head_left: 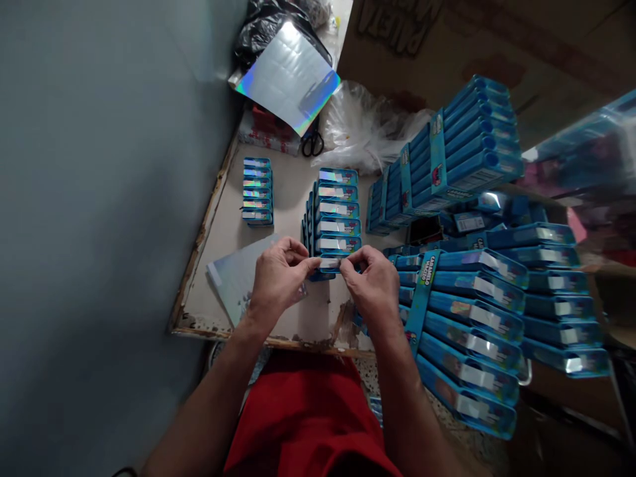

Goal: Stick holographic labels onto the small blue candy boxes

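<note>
Between the two hands, the end of the nearest blue box (330,269), front of a stepped row of blue boxes (338,210) running away from the person. A pale strip (328,263) lies across that end. Left hand (278,275) at its left edge, right hand (371,281) at its right; thumb and forefinger narrowed on both. Cannot tell whether they pinch the strip or press it down.

Handling, my judgement: keep the strip level with the box's edges, light tension from both sides, then smooth from the middle outward so no crease or bubble sets. Boxes farther off carry similar strips; good guide for height. Too much push could skew the row.

Hard to make out: fingertips cover the strip's ends. Left hand and forearm hide part of a shiny sheet (233,268) just below and left. Right forearm cuts across the bundled boxes (470,324) to its right. Print on the box ends too small to read. Beyond the hands, scissors (313,144) half hidden, blades under the silvery sheet (291,79).
</note>
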`<state>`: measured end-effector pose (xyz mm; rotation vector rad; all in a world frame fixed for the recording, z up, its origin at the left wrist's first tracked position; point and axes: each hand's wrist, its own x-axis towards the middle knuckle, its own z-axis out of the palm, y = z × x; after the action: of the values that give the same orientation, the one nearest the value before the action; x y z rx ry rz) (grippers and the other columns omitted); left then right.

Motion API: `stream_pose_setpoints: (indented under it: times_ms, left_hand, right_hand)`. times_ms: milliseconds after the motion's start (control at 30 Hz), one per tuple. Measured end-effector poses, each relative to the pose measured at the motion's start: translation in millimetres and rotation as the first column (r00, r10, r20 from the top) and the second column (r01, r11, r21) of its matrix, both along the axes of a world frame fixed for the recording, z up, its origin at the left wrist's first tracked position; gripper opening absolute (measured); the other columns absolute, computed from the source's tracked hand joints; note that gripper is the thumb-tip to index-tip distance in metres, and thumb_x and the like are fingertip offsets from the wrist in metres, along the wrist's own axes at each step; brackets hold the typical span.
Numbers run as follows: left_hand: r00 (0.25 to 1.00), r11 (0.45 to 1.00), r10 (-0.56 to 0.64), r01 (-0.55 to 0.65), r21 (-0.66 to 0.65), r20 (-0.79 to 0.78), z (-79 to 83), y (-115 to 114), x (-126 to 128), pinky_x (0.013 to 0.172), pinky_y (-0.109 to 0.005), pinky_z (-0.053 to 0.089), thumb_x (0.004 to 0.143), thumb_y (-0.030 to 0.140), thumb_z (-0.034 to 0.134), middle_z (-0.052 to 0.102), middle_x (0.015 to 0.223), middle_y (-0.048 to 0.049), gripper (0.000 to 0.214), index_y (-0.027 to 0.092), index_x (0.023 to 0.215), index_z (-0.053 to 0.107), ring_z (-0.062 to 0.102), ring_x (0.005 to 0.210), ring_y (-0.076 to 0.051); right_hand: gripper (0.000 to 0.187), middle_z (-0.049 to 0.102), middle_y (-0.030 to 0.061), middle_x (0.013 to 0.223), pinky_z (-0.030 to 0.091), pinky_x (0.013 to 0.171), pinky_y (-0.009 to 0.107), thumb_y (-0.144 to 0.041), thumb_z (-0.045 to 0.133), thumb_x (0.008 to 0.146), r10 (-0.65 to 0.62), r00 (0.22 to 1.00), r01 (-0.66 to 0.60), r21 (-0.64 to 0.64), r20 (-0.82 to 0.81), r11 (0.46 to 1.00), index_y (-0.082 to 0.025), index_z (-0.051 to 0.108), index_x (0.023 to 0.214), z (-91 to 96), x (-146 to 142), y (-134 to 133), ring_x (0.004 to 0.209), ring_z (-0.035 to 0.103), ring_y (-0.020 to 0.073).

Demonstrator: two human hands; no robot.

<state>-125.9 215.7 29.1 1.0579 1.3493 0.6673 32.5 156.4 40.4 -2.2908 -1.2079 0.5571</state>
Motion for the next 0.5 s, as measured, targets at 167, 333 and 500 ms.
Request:
stream_pose_setpoints:
  times_ms: [167,333,500]
  left_hand:
    - [0.99,0.99,-0.016,0.036,-0.139,0.141,-5.1,8.4,-3.4,0.058,-0.027,0.051,0.058,0.04,0.093,0.069,0.064,-0.0016,0.046,0.018,0.084,0.061,0.065,0.059,-0.017]
    - [1.0,0.998,-0.012,0.011,-0.064,-0.018,-34.7,9.5,-9.4,0.056,-0.025,0.045,0.054,0.046,0.094,0.067,0.077,-0.0013,0.051,0.018,0.087,0.067,0.06,0.063,-0.015]
    - [0.963,0.96,-0.134,0.185,-0.21,0.235,-71.5,9.8,-5.2,0.059,-0.023,0.041,0.062,0.055,0.088,0.06,0.076,0.0013,0.049,0.02,0.079,0.058,0.054,0.065,-0.012]
  right_hand:
    - [0.041,0.059,0.0003,0.087,0.042,0.071,0.031,-0.038,0.078,0.066,-0.167,0.938,0.206,0.103,-0.304,0.973,-0.023,0.051,0.093,-13.4,4.3,1.0,0.078,0.054,0.0189]
    - [0.05,0.052,-0.0056,0.08,0.044,0.07,0.029,-0.04,0.078,0.067,-0.154,0.79,0.29,0.14,-0.594,0.947,-0.023,0.047,0.103,-24.7,0.6,-2.2,0.076,0.053,0.0166]
    - [0.044,0.053,-0.0045,0.084,0.045,0.071,0.029,-0.036,0.075,0.072,-0.098,0.833,0.249,0.21,-0.544,0.945,-0.023,0.049,0.104,-30.9,0.2,-5.2,0.078,0.052,0.0163]
